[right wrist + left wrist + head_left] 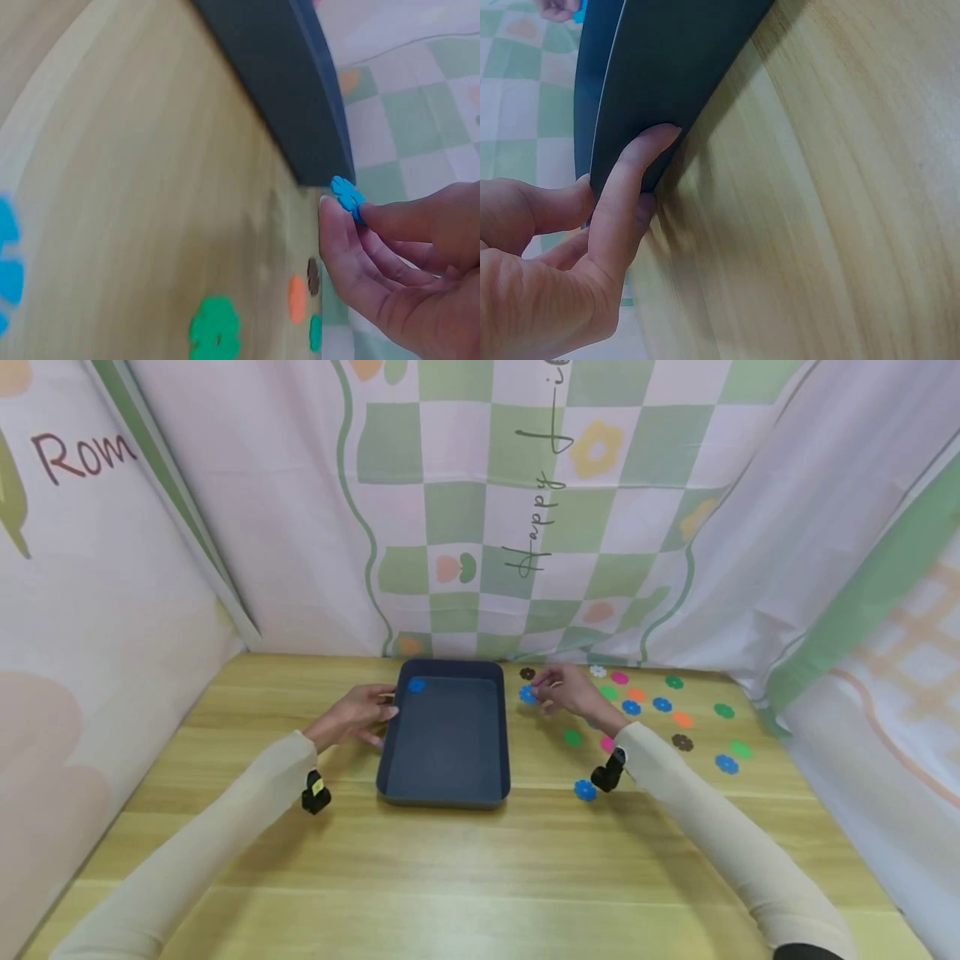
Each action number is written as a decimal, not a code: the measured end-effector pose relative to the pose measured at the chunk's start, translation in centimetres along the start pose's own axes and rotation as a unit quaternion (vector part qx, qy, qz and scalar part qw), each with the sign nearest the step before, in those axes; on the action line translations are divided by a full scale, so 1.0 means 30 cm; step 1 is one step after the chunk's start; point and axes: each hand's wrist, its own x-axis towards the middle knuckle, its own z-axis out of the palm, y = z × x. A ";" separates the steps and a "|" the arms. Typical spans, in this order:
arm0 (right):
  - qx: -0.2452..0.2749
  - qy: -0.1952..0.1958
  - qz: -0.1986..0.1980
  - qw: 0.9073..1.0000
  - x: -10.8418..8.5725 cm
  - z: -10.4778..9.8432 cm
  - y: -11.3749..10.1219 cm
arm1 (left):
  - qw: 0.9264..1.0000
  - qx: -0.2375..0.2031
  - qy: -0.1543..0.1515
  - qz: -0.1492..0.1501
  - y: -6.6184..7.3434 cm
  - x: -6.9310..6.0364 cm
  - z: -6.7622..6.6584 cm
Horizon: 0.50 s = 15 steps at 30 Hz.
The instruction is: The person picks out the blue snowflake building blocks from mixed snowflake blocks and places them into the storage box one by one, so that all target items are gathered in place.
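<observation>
A dark grey rectangular tray (444, 797) lies on the wooden table, with one blue flower-shaped piece (416, 686) inside at its far left corner. At the tray's left wall, my left hand (358, 714) grips the side; in the left wrist view a finger (641, 154) lies against the outer wall while another digit touches the rim. Right of the tray, my right hand (564, 687) is raised above the table. Its thumb and fingers pinch a blue flower-shaped piece (347, 196), seen edge-up in the right wrist view.
Several flat flower-shaped pieces lie scattered on the right: blue (727, 764), green (723, 711), brown (682, 742), orange (682, 719), pink (619, 678) and white (597, 671). One blue disc (585, 790) lies nearer the front. A patterned curtain (525, 527) hangs behind the table.
</observation>
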 end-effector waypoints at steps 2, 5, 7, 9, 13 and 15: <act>0.020 0.001 -0.001 1.000 0.003 0.010 -0.019 | 1.000 0.002 -0.005 0.002 -0.001 -0.001 -0.001; 0.041 -0.003 -0.006 0.999 0.006 0.025 -0.050 | 1.000 0.006 -0.009 0.004 -0.003 -0.001 -0.002; 0.054 -0.006 -0.004 0.999 0.011 0.036 -0.070 | 1.000 0.008 -0.009 0.004 -0.002 -0.002 -0.002; 0.063 -0.012 -0.006 0.998 0.019 0.047 -0.088 | 1.000 0.008 -0.007 0.004 0.000 -0.002 -0.003; 0.082 -0.021 -0.009 0.996 0.034 0.071 -0.112 | 1.000 0.006 -0.005 0.001 0.001 -0.002 -0.003; 0.088 -0.030 -0.009 0.996 0.039 0.084 -0.120 | 1.000 0.002 -0.004 -0.002 0.001 0.000 -0.002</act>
